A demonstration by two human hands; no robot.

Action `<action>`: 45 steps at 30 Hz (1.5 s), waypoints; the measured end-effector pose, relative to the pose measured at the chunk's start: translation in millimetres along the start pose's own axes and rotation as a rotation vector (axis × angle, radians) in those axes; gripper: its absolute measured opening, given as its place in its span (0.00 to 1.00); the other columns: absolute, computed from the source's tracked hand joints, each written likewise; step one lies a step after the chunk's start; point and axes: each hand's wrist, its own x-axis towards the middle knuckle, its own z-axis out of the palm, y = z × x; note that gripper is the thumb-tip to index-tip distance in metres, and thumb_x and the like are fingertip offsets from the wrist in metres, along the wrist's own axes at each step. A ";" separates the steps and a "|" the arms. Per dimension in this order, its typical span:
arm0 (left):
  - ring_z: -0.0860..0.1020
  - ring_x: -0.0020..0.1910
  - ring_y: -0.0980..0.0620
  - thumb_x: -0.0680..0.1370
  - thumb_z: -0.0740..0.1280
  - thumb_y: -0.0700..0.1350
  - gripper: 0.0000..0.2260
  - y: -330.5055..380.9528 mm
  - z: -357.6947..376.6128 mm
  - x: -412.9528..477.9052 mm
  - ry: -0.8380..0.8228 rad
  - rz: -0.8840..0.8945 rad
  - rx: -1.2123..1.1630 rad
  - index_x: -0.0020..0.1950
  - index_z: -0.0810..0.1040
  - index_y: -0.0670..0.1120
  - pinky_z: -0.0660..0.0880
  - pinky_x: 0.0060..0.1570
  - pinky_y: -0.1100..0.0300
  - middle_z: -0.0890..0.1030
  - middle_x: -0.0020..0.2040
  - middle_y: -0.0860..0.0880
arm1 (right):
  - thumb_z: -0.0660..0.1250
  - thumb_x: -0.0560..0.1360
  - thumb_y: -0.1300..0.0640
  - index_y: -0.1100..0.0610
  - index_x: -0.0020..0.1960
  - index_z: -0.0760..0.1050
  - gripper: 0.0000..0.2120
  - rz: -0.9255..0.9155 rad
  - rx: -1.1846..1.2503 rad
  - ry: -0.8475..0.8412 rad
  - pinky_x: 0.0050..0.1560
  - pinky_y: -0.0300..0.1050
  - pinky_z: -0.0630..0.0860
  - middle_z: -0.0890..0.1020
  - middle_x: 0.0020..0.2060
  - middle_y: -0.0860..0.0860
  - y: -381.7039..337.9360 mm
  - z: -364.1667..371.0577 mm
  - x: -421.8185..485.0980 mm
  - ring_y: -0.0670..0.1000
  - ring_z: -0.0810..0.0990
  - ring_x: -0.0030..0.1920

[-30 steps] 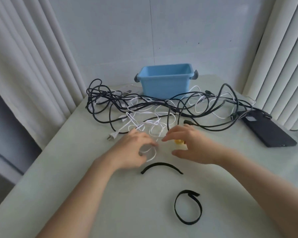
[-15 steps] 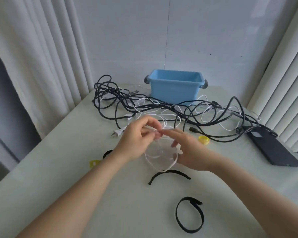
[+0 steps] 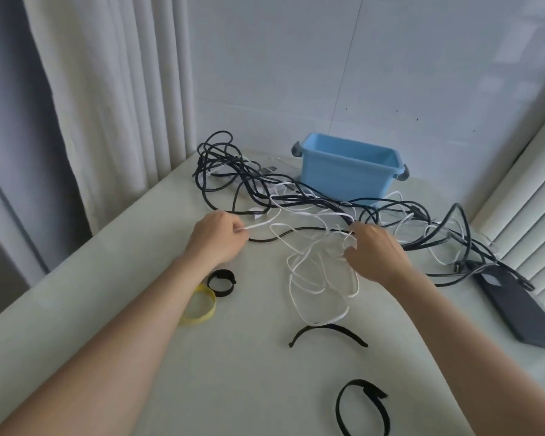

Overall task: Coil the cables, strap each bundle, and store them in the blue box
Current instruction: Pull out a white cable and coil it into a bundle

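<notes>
Your left hand [image 3: 219,239] pinches the white cable [image 3: 260,225]; right hand [image 3: 375,251] clutches its loops; you're untangling, I'd say; coil next.

Storage box [image 3: 348,176] at the far edge of the tabletop [image 3: 249,372], against the wall. Cable tangle [image 3: 233,174] spread before it, left to right. Thin cable loops [image 3: 321,278] nearer, strung between left hand [image 3: 221,237] and right hand [image 3: 375,250]. Open strap [image 3: 328,333] just before the loops; looped strap [image 3: 362,407] nearest. Small strap ring [image 3: 221,283] touching band ring [image 3: 199,305], beside the left forearm. Flat device [image 3: 516,309] at the right edge.
</notes>
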 end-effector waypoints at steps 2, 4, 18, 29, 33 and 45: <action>0.77 0.41 0.47 0.79 0.64 0.45 0.09 3.9 -4.5 1.5 0.062 -0.050 -0.177 0.45 0.83 0.46 0.67 0.38 0.57 0.81 0.37 0.50 | 0.64 0.72 0.59 0.57 0.52 0.74 0.09 0.001 0.063 0.057 0.43 0.48 0.70 0.80 0.49 0.56 -6.4 -6.5 5.3 0.60 0.76 0.49; 0.73 0.34 0.52 0.80 0.63 0.42 0.12 11.5 -15.0 1.7 0.135 -0.055 -0.482 0.41 0.82 0.49 0.67 0.34 0.60 0.77 0.30 0.54 | 0.66 0.74 0.58 0.54 0.59 0.77 0.13 -0.041 0.251 0.131 0.49 0.48 0.73 0.82 0.50 0.51 -21.1 -14.9 7.7 0.56 0.78 0.49; 0.76 0.49 0.43 0.73 0.60 0.41 0.14 59.3 -50.7 -17.9 -0.526 0.328 -0.992 0.50 0.84 0.49 0.67 0.55 0.51 0.84 0.40 0.41 | 0.66 0.80 0.59 0.47 0.49 0.82 0.09 -0.410 0.862 0.146 0.39 0.43 0.70 0.79 0.39 0.48 -51.2 -44.7 14.8 0.48 0.73 0.34; 0.61 0.25 0.56 0.84 0.60 0.49 0.13 162.2 -39.8 11.4 -0.557 0.190 -0.978 0.46 0.78 0.45 0.65 0.27 0.64 0.61 0.27 0.54 | 0.65 0.80 0.57 0.63 0.44 0.74 0.10 -0.436 0.533 0.512 0.38 0.48 0.71 0.78 0.35 0.49 -13.9 -75.0 24.2 0.56 0.79 0.39; 0.57 0.24 0.58 0.83 0.59 0.48 0.13 173.3 -29.9 18.0 -0.558 0.255 -1.354 0.43 0.76 0.45 0.58 0.23 0.66 0.61 0.26 0.55 | 0.60 0.83 0.58 0.65 0.45 0.72 0.12 -0.258 0.815 0.396 0.28 0.34 0.63 0.83 0.35 0.48 2.6 -79.3 31.0 0.42 0.68 0.24; 0.83 0.58 0.46 0.86 0.58 0.44 0.16 141.9 -53.8 44.8 -0.128 0.071 -2.108 0.40 0.75 0.46 0.82 0.51 0.56 0.85 0.57 0.47 | 0.69 0.78 0.57 0.57 0.43 0.79 0.06 -0.211 0.571 0.181 0.37 0.42 0.75 0.83 0.33 0.51 35.1 -63.3 40.6 0.46 0.77 0.30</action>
